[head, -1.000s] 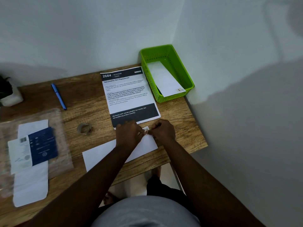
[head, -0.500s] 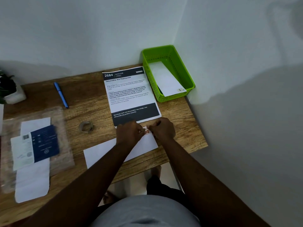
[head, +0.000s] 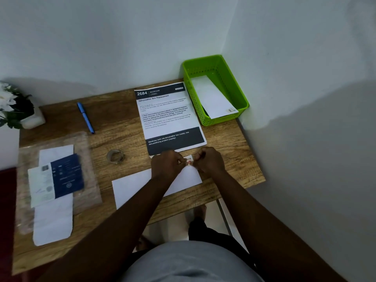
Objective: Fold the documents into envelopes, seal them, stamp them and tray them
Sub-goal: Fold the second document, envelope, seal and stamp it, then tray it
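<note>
A: How far along was it?

B: One envelope point(head: 213, 99) w/ stamp already lay in the green tray point(head: 240, 92). A 2nd envelope point(head: 134, 185) lay flat on the desk point(head: 240, 159), apparently mid-stamping. Printed sheet point(head: 168, 117) beyond it wasn't folded yet.

A: And the stamp?

B: Stamp point(head: 189, 160) sat at the envelope's far right corner, btwn both hands. Left hand point(head: 165, 164) and right hand point(head: 209, 160) had curled fingers pinching it from either side.

Both hands — left hand point(head: 166, 164), right hand point(head: 209, 162) — pinch stamp point(head: 189, 159) over envelope point(head: 134, 185).
</note>
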